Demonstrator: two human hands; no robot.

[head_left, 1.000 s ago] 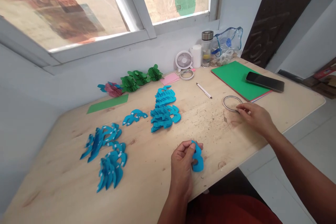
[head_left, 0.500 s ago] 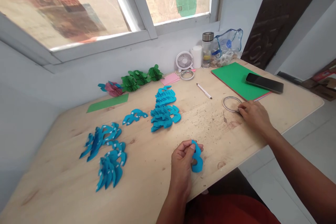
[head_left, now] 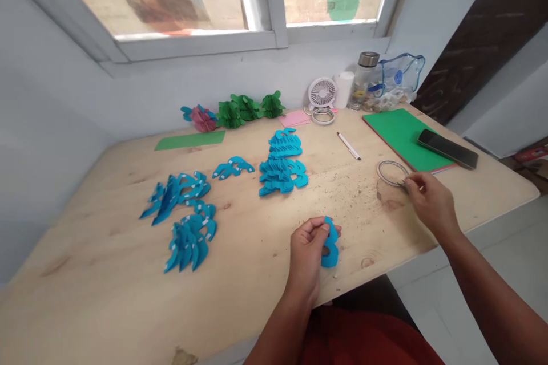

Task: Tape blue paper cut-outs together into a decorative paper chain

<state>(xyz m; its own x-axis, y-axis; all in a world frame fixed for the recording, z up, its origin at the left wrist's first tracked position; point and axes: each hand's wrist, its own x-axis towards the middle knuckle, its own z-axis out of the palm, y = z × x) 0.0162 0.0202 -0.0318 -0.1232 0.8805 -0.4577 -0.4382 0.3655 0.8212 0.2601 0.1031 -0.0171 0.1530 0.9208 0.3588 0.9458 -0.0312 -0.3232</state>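
Near the front edge, my left hand (head_left: 310,248) pinches a cut-out piece of blue paper (head_left: 329,256) with rounded lobes and a hole. Thumb and fingers of my right hand (head_left: 430,199) are closed at the near right edge of a thin roll of tape (head_left: 393,173). Whether they grip the roll itself or its loose end is hard to see. Left of centre lie folded blue paper pieces (head_left: 188,245) with small white patches on them. Another stack of pleated blue paper (head_left: 278,174), without visible patches, sits mid-table.
A white pen (head_left: 349,146), green sheets (head_left: 398,131) and a phone (head_left: 447,148) lie at the right. Along the wall are green paper shapes (head_left: 246,107), a small fan (head_left: 322,93), a second tape roll (head_left: 323,117) and a glass bottle (head_left: 363,82).
The view has shifted, so the table's contents appear further right. My right hand has turned slightly at the tape roll's edge. My left hand keeps the blue paper.
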